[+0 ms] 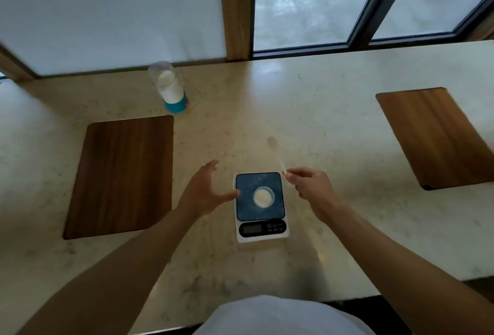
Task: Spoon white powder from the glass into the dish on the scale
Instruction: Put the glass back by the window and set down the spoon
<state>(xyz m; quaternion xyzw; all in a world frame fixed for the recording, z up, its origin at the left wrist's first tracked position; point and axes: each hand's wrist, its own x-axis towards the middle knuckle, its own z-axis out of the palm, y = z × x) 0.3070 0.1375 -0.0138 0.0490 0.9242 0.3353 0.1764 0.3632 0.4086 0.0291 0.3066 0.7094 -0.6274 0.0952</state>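
A small round dish (263, 196) with white powder in it sits on the dark platform of a white kitchen scale (261, 207) near the counter's front. My right hand (311, 186) pinches the handle end of a pale spoon (278, 156); its bowl points away from me, above the counter beyond the scale. My left hand (205, 189) hovers open just left of the scale, fingers spread, thumb near the platform's edge. The clear glass (169, 85) with a blue base, part full of white powder, stands far off at the back left.
A dark wooden board (120, 176) lies left of the scale and another wooden board (438, 136) at the right. The pale stone counter (320, 110) runs to a window wall behind. The counter's front edge is close to my body.
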